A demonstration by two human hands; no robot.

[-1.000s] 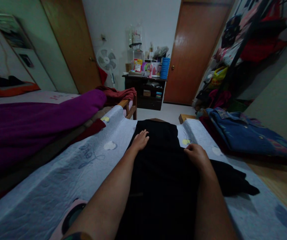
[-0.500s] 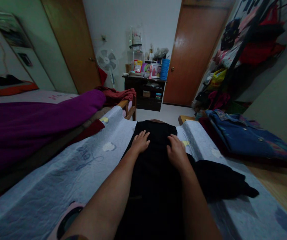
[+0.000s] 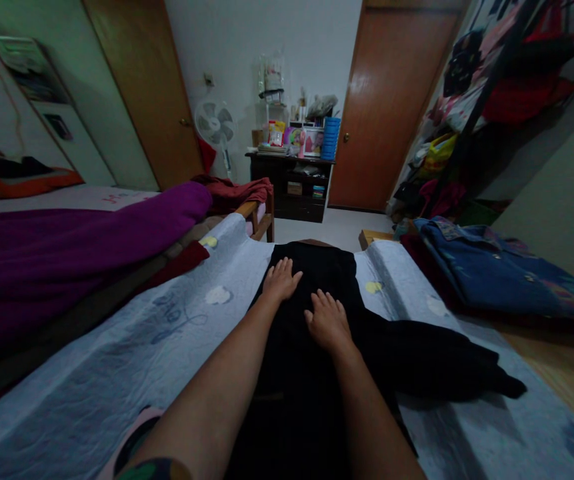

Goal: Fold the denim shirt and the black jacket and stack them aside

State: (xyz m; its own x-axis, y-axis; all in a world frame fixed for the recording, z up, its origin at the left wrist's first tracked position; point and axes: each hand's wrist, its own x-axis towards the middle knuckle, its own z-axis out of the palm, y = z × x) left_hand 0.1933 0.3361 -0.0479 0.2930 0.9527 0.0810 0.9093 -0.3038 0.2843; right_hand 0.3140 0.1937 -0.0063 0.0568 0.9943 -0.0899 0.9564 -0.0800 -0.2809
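Observation:
A black garment lies on a pale blue-grey patterned sheet, with one sleeve-like part stretched out to the right. On its upper left part my left hand rests flat, fingers spread. My right hand lies on the cloth near the middle, lower than the left one, its fingers apart and palm down. Neither hand grips anything. Both forearms cover part of the garment's lower area, which is too dark to show folds clearly.
Folded denim clothing sits at the right. A purple blanket covers the left side. Near my left forearm lies a pink-rimmed object. Farther back stand a fan, a dark cabinet and a door.
My right hand has moved left and toward me, from the garment's right edge to its middle. The cloth on the right now lies more spread out. My left hand has barely moved.

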